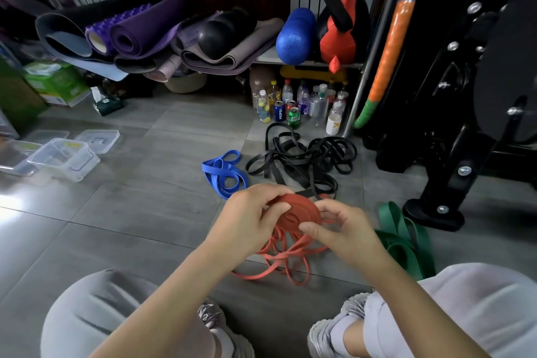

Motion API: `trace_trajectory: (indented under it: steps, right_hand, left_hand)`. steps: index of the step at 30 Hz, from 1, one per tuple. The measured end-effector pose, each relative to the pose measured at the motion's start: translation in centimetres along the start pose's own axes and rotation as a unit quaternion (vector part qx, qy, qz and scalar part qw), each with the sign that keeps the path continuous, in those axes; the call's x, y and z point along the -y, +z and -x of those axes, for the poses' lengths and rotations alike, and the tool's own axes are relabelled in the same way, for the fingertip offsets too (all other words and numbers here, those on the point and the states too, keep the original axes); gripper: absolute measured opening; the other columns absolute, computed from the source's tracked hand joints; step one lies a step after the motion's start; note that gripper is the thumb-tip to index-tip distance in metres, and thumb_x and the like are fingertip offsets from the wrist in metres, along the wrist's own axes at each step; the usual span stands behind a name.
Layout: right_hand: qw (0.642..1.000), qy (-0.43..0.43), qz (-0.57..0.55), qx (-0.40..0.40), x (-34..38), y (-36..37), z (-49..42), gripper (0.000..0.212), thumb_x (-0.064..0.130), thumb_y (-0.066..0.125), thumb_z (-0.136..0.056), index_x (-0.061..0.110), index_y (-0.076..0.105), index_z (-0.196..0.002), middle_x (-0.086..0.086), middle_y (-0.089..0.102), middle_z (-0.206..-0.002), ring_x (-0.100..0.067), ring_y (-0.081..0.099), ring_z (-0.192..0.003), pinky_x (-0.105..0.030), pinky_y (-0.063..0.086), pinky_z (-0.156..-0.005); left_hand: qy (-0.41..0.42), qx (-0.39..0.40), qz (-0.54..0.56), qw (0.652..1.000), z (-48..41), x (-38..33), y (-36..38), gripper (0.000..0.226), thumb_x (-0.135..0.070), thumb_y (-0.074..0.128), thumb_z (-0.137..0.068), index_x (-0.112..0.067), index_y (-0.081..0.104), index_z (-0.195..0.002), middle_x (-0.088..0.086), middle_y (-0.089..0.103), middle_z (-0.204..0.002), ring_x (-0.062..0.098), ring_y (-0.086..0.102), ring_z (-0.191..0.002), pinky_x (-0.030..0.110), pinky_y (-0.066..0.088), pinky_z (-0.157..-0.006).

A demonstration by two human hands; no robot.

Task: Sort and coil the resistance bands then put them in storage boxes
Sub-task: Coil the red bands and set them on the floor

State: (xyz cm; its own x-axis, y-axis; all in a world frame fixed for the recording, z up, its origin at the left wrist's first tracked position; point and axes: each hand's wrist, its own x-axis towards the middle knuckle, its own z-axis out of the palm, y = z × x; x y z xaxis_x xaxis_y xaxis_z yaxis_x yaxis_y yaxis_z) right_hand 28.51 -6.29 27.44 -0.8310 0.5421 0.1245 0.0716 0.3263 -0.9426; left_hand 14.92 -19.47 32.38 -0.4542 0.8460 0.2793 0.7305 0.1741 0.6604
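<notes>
Knees in grey trousers (96, 314) frame a crouch that keeps both hands low over the floor. Well left of the grip stand clear boxes (66, 157), probably waiting for finished coils. The left hand (247, 218) curls round the red coil (296, 209), likely to stop it springing loose. The right hand (340, 229) pinches its edge, seemingly feeding in the loose red band (279, 259) trailing beneath. Just beyond lie a blue band (223, 174) and black bands (305, 160), and to the right a green band (406, 238).

Both hands, left hand (250, 219) and right hand (341, 231), grip a coiled red band (293, 211) above the floor (130, 212); its loose loops trail down (blue bands (225, 173), black bands (302, 160), green bands (406, 238) lie nearby).
</notes>
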Motion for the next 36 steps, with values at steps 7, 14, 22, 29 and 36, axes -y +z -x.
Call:
trace_trajectory:
  steps: [7, 14, 22, 29, 36]
  right_hand:
    - [0.998, 0.011, -0.051, -0.031, 0.1, -0.1, 0.5, 0.022, 0.018, 0.073, -0.076, 0.039, 0.074, -0.083, 0.003, 0.072, -0.080, -0.020, 0.068, -0.074, -0.047, 0.056, -0.073]
    - [0.996, -0.004, -0.066, -0.056, 1.3, -0.1, 0.1, 0.024, 0.033, 0.071, -0.067, 0.035, 0.071, -0.091, -0.004, 0.067, -0.090, -0.032, 0.061, -0.085, -0.046, 0.052, -0.082]
    - [0.999, 0.008, -0.040, -0.029, 1.3, -0.5, -0.2, 0.015, 0.015, 0.070, -0.081, 0.030, 0.070, -0.082, 0.009, 0.070, -0.072, -0.007, 0.061, -0.067, -0.028, 0.051, -0.069]
    - [0.997, 0.010, 0.074, -0.011, 1.0, -0.9, -0.3, 0.011, 0.025, 0.073, -0.080, 0.035, 0.070, -0.081, 0.008, 0.072, -0.078, -0.005, 0.064, -0.069, -0.034, 0.053, -0.073]
    - [0.991, -0.029, 0.127, 0.031, 2.8, -1.8, -2.2, 0.006, 0.021, 0.074, -0.078, 0.021, 0.072, -0.084, 0.003, 0.069, -0.077, -0.015, 0.065, -0.076, -0.034, 0.051, -0.074]
  left_hand:
    - [-0.090, -0.060, 0.068, 0.992, 0.6, 0.7, 0.2, 0.021, -0.014, 0.063, -0.088, -0.034, 0.067, -0.094, -0.022, 0.067, -0.085, 0.000, 0.064, -0.080, 0.012, 0.047, -0.075]
    - [-0.094, -0.056, 0.175, 0.978, 0.3, -0.2, -0.1, 0.044, -0.004, 0.060, -0.088, -0.048, 0.064, -0.083, -0.020, 0.071, -0.086, 0.001, 0.067, -0.083, 0.016, 0.053, -0.076]
    - [-0.131, -0.051, 0.228, 0.963, 0.6, 0.0, 0.1, 0.028, -0.002, 0.059, -0.088, -0.029, 0.066, -0.089, -0.011, 0.070, -0.080, 0.009, 0.068, -0.079, 0.027, 0.056, -0.073]
    - [-0.142, 0.040, 0.181, 0.972, 0.8, 0.2, 0.2, 0.017, -0.009, 0.058, -0.091, -0.021, 0.061, -0.101, -0.001, 0.068, -0.098, 0.014, 0.065, -0.092, 0.030, 0.053, -0.083]
    - [0.052, 0.098, -0.103, 0.989, -1.8, -1.4, -1.0, 0.036, -0.016, 0.064, -0.083, -0.028, 0.062, -0.117, -0.010, 0.066, -0.106, 0.008, 0.059, -0.099, 0.023, 0.044, -0.086]
